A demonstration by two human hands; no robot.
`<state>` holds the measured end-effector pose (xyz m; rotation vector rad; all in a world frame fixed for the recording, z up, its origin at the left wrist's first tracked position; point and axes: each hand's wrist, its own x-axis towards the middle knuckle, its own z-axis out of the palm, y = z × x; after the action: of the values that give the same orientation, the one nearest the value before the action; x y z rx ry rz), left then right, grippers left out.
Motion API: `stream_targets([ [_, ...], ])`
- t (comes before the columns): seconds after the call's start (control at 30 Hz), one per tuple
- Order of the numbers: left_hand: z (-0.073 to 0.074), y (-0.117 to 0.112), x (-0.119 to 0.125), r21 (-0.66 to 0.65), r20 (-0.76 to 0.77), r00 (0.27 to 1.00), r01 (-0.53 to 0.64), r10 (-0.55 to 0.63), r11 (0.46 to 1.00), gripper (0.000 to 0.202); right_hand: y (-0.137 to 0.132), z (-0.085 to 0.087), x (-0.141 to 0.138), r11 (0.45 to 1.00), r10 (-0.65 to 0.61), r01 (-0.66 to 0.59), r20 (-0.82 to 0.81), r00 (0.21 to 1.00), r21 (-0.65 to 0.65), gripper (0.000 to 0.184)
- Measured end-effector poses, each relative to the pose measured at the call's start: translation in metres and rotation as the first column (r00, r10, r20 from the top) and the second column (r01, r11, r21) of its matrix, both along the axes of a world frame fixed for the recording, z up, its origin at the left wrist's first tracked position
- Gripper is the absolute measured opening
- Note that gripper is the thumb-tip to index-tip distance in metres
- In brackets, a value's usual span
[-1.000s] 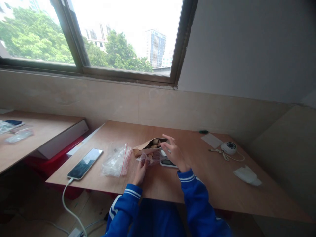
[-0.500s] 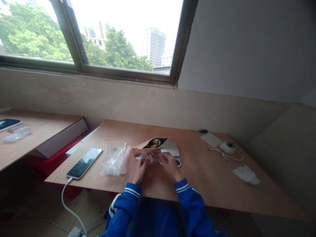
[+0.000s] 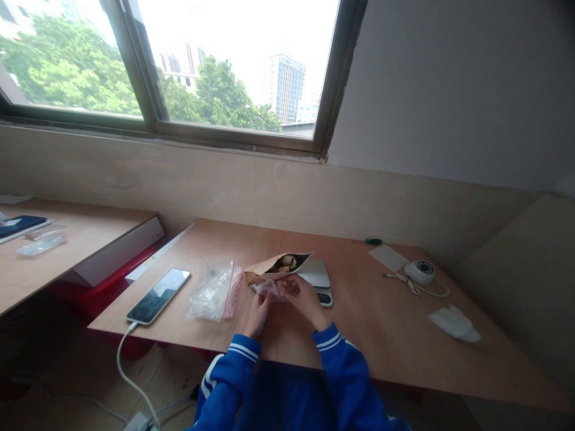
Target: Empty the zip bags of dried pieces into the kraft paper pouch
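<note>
My left hand point(image 3: 257, 312) pinches a small clear plastic bag point(image 3: 272, 290) just in front of an open brown paper bag point(image 3: 265, 268). Pale brown, chunky pieces point(image 3: 286, 263) show inside the paper bag's mouth. My right hand point(image 3: 309, 299) is closed at the right side of the plastic bag, fingers curled inward. What its fingertips grip is too small and partly hidden. Behind that hand lies a white kitchen scale point(image 3: 318, 273), its front partly covered by my right hand.
Left of my hands lies a stack of clear zip bags point(image 3: 214, 294), then a phone point(image 3: 158, 296) on a charging cable. To the right are a white dome camera point(image 3: 419, 272), a white card point(image 3: 389, 257), a green-handled tool point(image 3: 372, 241) and a crumpled white tissue point(image 3: 454, 323).
My right hand has moved left and its fingers have curled in over the plastic bag. My left hand stays at the bag. The whole view has shifted slightly.
</note>
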<state>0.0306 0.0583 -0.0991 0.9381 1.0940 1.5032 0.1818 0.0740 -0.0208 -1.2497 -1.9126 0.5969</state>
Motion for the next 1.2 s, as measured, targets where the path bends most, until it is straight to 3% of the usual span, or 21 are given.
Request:
stream_targets([
  [0.1, -0.005, 0.002, 0.0, -0.01, -0.015, 1.0, -0.019, 0.019, 1.0, 0.046, -0.007, 0.016, 0.013, 0.998, 0.008, -0.004, -0.051, 0.999, 0.062, 0.013],
  [0.27, -0.004, 0.002, 0.0, -0.011, -0.037, 0.999, -0.01, 0.009, 1.0, 0.044, -0.03, 0.068, 0.031, 0.979, 0.16, -0.151, -0.065, 0.985, 0.134, 0.013],
  [0.37, 0.0, 0.0, 0.0, -0.008, -0.066, 0.998, 0.004, -0.004, 1.0, 0.046, -0.034, 0.095, 0.031, 0.948, 0.195, -0.165, -0.088, 0.977, 0.274, 0.016],
  [0.43, 0.002, -0.002, 0.0, -0.018, -0.095, 0.996, 0.002, -0.004, 1.0, 0.048, -0.03, 0.103, 0.028, 0.919, 0.201, -0.159, -0.083, 0.976, 0.361, 0.017],
  [0.63, 0.009, -0.005, 0.0, 0.023, -0.14, 0.99, -0.021, 0.024, 1.0, 0.047, -0.007, 0.095, 0.019, 0.851, 0.167, -0.231, 0.174, 0.97, 0.472, 0.018],
  [0.77, 0.008, -0.004, 0.0, 0.029, -0.141, 0.989, -0.038, 0.042, 0.999, 0.04, 0.0, 0.086, 0.018, 0.846, 0.08, -0.221, 0.294, 0.952, 0.485, 0.018],
  [1.0, 0.007, -0.005, 0.0, 0.007, -0.088, 0.995, -0.04, 0.04, 0.999, 0.039, -0.011, 0.085, 0.013, 0.877, 0.154, -0.241, 0.232, 0.96, 0.415, 0.03],
  [1.2, 0.01, -0.004, 0.001, 0.002, -0.042, 0.996, -0.08, 0.08, 0.997, 0.034, -0.013, 0.073, 0.012, 0.882, 0.088, -0.193, 0.252, 0.964, 0.431, 0.017],
])
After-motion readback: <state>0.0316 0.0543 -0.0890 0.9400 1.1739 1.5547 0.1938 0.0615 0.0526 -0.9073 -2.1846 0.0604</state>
